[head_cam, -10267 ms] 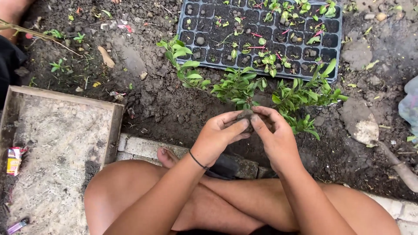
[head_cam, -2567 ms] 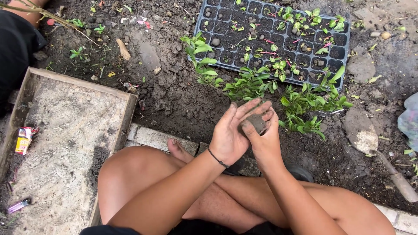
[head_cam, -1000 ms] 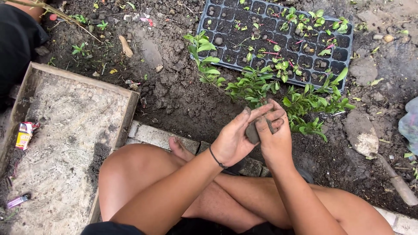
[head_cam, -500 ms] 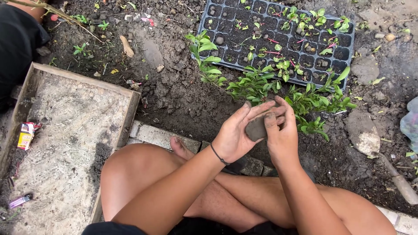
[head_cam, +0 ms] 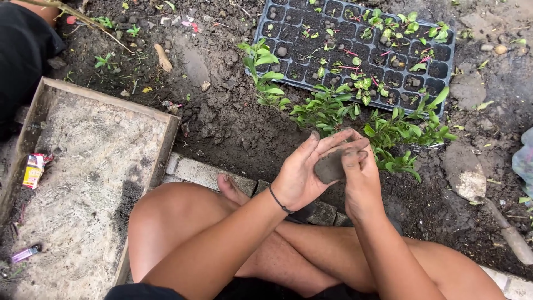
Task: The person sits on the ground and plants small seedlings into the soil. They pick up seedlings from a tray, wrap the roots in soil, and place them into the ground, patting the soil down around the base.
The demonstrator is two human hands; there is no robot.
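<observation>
A dark lump of soil (head_cam: 331,165) is pressed between my two hands above my crossed legs. My left hand (head_cam: 302,172) cups it from the left with fingers stretched out, a thin black band on that wrist. My right hand (head_cam: 360,176) closes on it from the right, thumb on top. Just beyond the hands grows a row of small green seedlings (head_cam: 355,116) in dark earth. Behind them lies a black seedling tray (head_cam: 444,72) with several small sprouts in its cells.
A shallow wooden box (head_cam: 166,139) filled with pale sandy soil sits to my left, with a small wrapper (head_cam: 34,170) beside it. Grey paving bricks (head_cam: 194,171) edge the bed under my foot. A trowel (head_cam: 480,194) lies at the right. Someone's dark sleeve (head_cam: 22,50) shows top left.
Ten seconds ago both hands were down at the seedlings' base. They have since lifted a little toward me and now hold and press the soil lump between them.
</observation>
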